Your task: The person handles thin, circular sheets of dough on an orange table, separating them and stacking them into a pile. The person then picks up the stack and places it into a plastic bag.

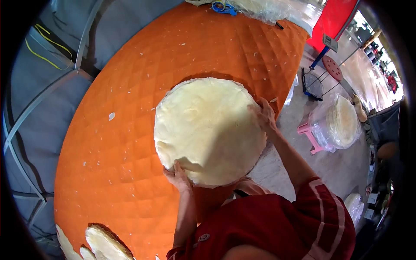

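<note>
A thick stack of pale, round, thin flatbread-like sheets is before me, near the edge of a table spread with an orange quilted cloth. My left hand grips the near left rim, its thumb on top and its fingers hidden beneath. At the right rim, my right hand holds the stack from the side; some of its fingers are out of sight. A shadow falls across the lower right of the top sheet.
Pale scraps dot the cloth; more pale sheets lie at the lower left. Blue-handled scissors and clear plastic are at the far edge. Right of the table stand a platform scale and a pink stool bearing bagged round sheets.
</note>
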Demonstrator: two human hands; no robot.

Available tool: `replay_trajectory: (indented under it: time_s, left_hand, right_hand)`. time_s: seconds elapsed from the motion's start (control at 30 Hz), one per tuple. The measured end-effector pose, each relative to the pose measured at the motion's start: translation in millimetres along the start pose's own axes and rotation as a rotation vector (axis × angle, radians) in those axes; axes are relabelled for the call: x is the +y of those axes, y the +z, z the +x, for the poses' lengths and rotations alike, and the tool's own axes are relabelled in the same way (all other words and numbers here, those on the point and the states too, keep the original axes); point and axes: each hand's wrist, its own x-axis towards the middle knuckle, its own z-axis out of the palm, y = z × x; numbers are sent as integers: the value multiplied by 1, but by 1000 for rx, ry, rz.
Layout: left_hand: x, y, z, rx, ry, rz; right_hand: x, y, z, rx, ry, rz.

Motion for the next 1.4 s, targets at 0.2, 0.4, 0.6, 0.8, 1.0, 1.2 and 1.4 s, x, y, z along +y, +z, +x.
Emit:
replay_trajectory:
  time_s: [0.2, 0.4, 0.6, 0.8, 1.0, 1.2, 1.4]
  left_hand:
    - [24, -1, 5, -27, -336, -238]
    - [7, 2, -10, 14, -60, -8]
    - [35, 8, 3, 72, -339, 41]
    - [5, -9, 8, -107, -401, -298]
    - [35, -79, -7, -81, -43, -338]
    - [111, -304, -31, 197, -31, -331]
    - [72, -451, -36, 351, -25, -507]
  right_hand:
    - [-6, -2, 43, -254, -183, -419]
    - [-14, 13, 91, -759, -29, 58]
    - [-25, -15, 67, -858, 99, 500]
    - [-54, 2, 27, -1056, 142, 452]
    - [-138, 37, -71, -1133, 28, 323]
    - [-195, 177, -195, -1169, -59, 418]
    - [-207, 312, -257, -1301, -88, 296]
